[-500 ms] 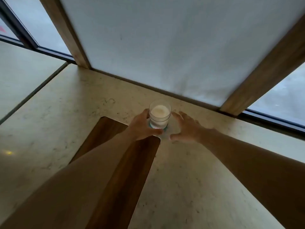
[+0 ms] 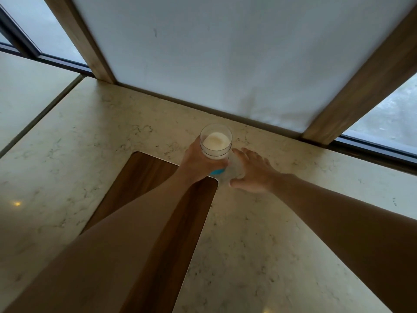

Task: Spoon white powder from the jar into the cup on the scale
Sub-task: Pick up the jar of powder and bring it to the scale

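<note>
Near the counter's (image 2: pixel 259 233) back edge, a jar (image 2: pixel 216 144) of powder is gripped by the left hand (image 2: pixel 198 160) — the right hand (image 2: pixel 253 171) is spread open beside it, with bare counter nearer the person.

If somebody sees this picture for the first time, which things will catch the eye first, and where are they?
First comes the clear jar of white powder, near the back edge of the pale stone counter, gripped by the left hand. The right hand reaches in beside it with fingers spread over something pale and blurred at the jar's base. A dark wooden board lies set into the counter under the left forearm.
</note>
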The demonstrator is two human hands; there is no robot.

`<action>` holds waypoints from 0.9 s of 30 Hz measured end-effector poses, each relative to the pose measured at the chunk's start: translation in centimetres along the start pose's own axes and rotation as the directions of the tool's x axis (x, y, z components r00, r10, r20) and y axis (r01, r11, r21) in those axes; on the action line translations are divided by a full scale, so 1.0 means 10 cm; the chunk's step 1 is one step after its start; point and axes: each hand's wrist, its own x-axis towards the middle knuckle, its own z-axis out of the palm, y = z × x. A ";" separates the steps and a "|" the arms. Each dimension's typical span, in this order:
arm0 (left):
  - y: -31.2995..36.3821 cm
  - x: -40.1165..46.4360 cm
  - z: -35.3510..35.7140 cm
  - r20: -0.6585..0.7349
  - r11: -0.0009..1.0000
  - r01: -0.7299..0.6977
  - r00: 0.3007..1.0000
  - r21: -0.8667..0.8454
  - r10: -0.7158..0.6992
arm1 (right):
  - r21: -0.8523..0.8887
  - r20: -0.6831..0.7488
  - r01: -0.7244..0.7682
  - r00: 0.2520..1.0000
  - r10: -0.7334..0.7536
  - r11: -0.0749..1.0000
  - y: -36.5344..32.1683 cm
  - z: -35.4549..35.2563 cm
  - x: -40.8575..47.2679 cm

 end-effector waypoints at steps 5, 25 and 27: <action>-0.02 0.01 0.01 -0.015 0.998 -0.029 0.999 0.052 0.030 | 0.028 -0.003 -0.004 1.000 0.004 1.000 -0.02 0.00 -0.07; 0.42 -0.64 -0.12 0.054 0.979 -0.146 0.989 0.143 0.140 | 0.059 -0.065 -0.039 0.997 0.043 0.997 -0.16 -0.40 -0.92; 0.53 -0.77 -0.15 0.068 0.975 -0.169 0.985 0.147 0.160 | 0.071 -0.076 -0.045 0.996 0.050 0.996 -0.18 -0.44 -1.09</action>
